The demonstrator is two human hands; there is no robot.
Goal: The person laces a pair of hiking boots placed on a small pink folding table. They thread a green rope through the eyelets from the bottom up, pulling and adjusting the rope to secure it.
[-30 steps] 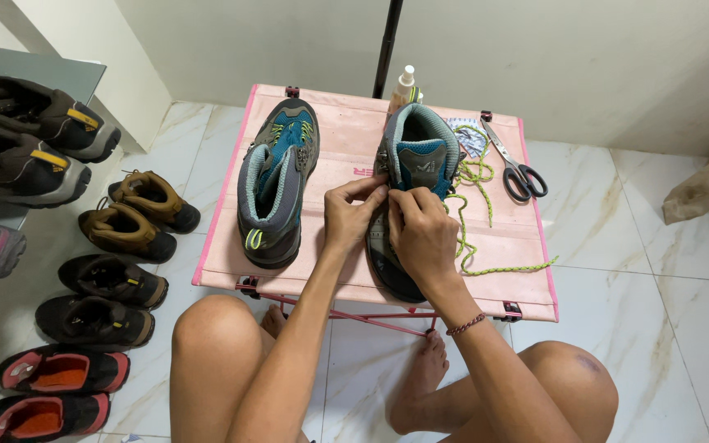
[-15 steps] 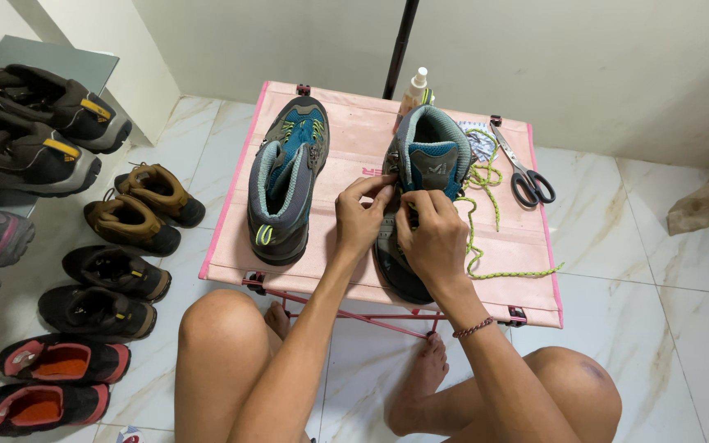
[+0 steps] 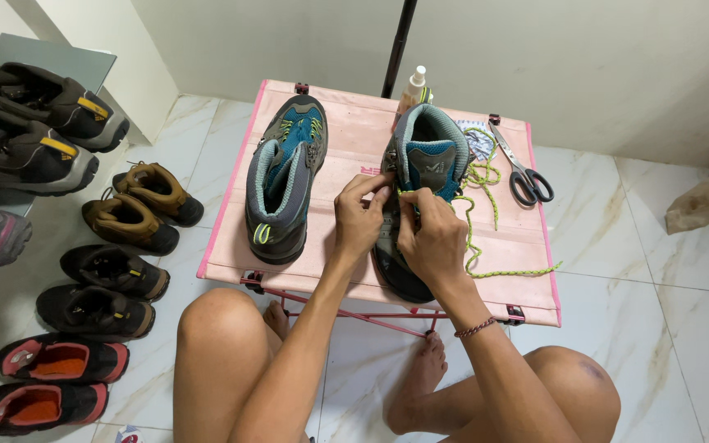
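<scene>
On the pink folding table (image 3: 346,164), both hands work the right-hand boot (image 3: 420,172). Left hand (image 3: 360,223) has thumb and forefinger pinched together at the boot's left eyelet edge, near the tongue; whether lace sits in that pinch, cannot tell. Right hand (image 3: 434,239) is curled over the middle of the boot, fingertips pinching the yellow-green lace (image 3: 476,215) at the tongue. Hands are just beside each other, nearly touching.

Boot is grey with teal lining, toe pointing toward the person, heel toward the wall, mostly covered below the tongue by the right hand. Lace runs loose off the boot's right side, loops across the tabletop and trails to the table's right edge.

Second boot (image 3: 285,180), same colours, lies to the left on the table, apart from the hands, laces in.

Scissors (image 3: 523,168) with black handles lie right of the lace loops. Small white-capped bottle (image 3: 413,88) stands at the table's far edge, behind the held boot.

Floor, left: row of shoes (image 3: 129,209), brown, black and red-lined pairs. Bare knees below the table.
</scene>
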